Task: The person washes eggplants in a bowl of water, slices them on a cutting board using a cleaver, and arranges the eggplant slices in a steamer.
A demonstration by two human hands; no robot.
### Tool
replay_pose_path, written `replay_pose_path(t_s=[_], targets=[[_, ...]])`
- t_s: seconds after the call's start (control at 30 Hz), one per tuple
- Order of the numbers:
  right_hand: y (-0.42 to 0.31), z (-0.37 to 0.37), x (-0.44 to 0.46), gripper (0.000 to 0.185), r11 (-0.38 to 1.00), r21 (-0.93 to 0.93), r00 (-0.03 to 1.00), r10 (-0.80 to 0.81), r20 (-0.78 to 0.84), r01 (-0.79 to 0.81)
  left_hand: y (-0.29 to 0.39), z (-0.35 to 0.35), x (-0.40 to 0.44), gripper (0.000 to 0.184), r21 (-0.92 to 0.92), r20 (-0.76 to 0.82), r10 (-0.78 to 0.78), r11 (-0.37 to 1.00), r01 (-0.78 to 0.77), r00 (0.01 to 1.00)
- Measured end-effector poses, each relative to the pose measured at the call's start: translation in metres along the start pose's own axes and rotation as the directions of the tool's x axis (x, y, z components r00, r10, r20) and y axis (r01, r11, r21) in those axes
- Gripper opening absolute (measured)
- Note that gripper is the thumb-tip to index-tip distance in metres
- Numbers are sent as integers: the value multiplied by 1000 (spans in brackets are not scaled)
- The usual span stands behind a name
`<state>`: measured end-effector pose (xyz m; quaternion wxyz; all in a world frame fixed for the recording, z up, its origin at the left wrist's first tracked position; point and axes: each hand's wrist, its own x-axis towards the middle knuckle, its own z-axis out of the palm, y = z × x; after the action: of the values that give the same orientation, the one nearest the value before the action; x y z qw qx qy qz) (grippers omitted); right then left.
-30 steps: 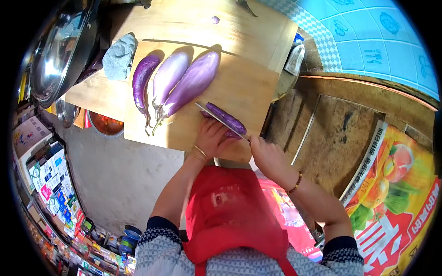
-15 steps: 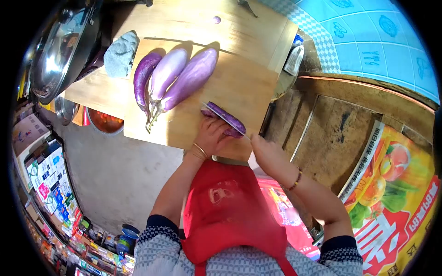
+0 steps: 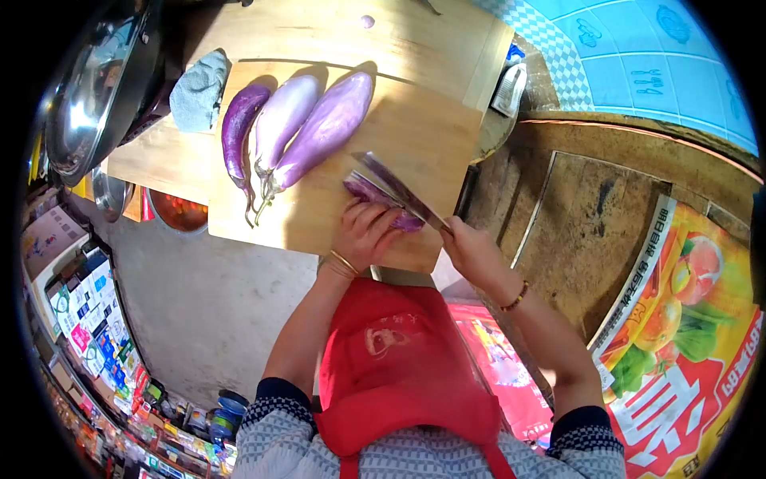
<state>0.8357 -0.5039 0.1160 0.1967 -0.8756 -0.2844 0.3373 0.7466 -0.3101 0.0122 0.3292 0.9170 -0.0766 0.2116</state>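
My right hand [image 3: 472, 254] grips the handle of a kitchen knife [image 3: 411, 198]. Its blade slants up and left, beside and partly over a cut length of purple eggplant [image 3: 367, 190]. The fingers of my left hand [image 3: 367, 233] are curled onto that eggplant's near side, holding it against the cutting board [image 3: 303, 227]; part of it is hidden under fingers and blade. Further left lie a dark purple eggplant [image 3: 237, 136], a paler eggplant [image 3: 281, 120] and a large light-purple eggplant [image 3: 331, 128], their stems towards me.
A grey cloth [image 3: 199, 92] lies left of the board, near a shiny metal pan or lid [image 3: 92, 104]. A bowl with red pieces [image 3: 179, 209] sits lower left. A small purple bit [image 3: 367, 21] lies at the back of the wooden table [image 3: 303, 32]. Blue patterned tiles [image 3: 646, 64] are at right.
The knife has come up off the eggplant, and its blade now shows its flat side. My right hand has risen slightly; my left hand stays on the eggplant. The view has shifted a little.
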Motion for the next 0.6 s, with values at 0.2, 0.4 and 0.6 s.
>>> replay_pose_path(t_s=[0.2, 0.4, 0.6], targets=[[-11, -12, -11, 15, 1000, 31, 979, 6, -202, 0, -4, -2, -1, 37, -39, 51, -24, 999, 26, 998], [-31, -13, -26, 20, 978, -204, 999, -32, -2, 31, -7, 3, -7, 30, -42, 41, -27, 999, 29, 999], [-46, -11, -36, 22, 962, -272, 999, -23, 33, 31, -7, 1, -3, 25, -91, 52, -56, 994, 61, 997]])
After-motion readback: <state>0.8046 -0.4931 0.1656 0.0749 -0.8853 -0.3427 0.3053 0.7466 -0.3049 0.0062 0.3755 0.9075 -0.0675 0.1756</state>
